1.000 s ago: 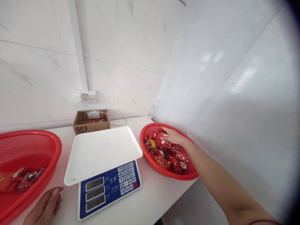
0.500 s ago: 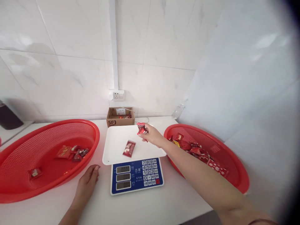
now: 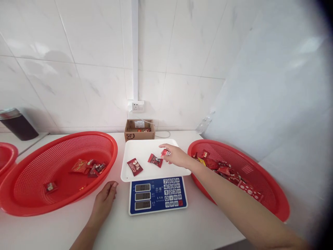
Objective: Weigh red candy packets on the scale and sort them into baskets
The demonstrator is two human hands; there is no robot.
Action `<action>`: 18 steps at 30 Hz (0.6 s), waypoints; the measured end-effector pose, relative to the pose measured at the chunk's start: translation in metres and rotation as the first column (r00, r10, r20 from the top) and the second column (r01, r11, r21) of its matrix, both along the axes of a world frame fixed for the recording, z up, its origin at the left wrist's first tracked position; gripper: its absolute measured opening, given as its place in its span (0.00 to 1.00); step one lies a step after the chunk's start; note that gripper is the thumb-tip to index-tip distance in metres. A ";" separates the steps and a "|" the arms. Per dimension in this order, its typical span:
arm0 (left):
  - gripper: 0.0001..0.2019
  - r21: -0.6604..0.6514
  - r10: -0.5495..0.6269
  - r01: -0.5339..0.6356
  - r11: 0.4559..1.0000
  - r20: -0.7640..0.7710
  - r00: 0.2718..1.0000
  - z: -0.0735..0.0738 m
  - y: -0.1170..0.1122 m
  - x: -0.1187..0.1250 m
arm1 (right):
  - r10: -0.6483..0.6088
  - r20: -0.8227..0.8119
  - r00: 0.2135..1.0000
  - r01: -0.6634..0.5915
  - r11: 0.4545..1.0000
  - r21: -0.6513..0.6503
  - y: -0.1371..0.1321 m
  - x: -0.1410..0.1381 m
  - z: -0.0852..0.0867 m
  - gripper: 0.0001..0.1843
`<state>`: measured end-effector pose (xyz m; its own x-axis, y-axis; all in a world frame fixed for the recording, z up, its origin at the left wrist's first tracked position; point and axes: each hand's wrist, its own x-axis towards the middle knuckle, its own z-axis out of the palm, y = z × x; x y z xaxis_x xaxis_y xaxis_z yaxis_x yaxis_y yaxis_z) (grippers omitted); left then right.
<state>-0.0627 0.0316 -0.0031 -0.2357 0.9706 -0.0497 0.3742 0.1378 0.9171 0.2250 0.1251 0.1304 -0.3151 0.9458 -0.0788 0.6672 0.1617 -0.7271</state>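
My right hand (image 3: 174,156) is over the white weighing tray (image 3: 132,147), its fingers closed around a red wrapped candy (image 3: 165,152) with white dots. On the tray lie a dark red candy packet (image 3: 135,167) towards the left and a smaller red-and-dark wrapped candy (image 3: 155,160) just left of my fingers. Below the tray, the blue keypad panel (image 3: 158,195) of the scale shows three displays. My left hand (image 3: 105,198) rests on the table between the scale and the left red basket, fingers curled in, with nothing visible in it.
The left red basket (image 3: 33,205) has several wrapped candies inside; the right red basket (image 3: 282,211) holds a larger pile. Behind the tray stands a cardboard box (image 3: 139,135). A clear bottle (image 3: 204,124) leans near the wall, a dark flask (image 3: 20,126) is far left, and another basket (image 3: 9,152) shows at the edge.
A second wrapped candy has come to lie on the tray, out of my right hand, which has moved slightly down. The view has shifted left, and the scale's top display reading has changed.
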 end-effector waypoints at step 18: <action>0.25 -0.018 0.034 -0.035 0.999 -0.029 0.999 0.003 -0.002 0.001 | 0.386 0.425 0.819 -0.508 0.832 0.223 -0.026 -0.069 -0.023 0.25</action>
<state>-0.0616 0.0296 -0.0003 -0.2704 0.9609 -0.0599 0.3949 0.1674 0.9034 0.1558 0.0986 0.1070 -0.7171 0.6969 0.0075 0.6590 0.6815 -0.3183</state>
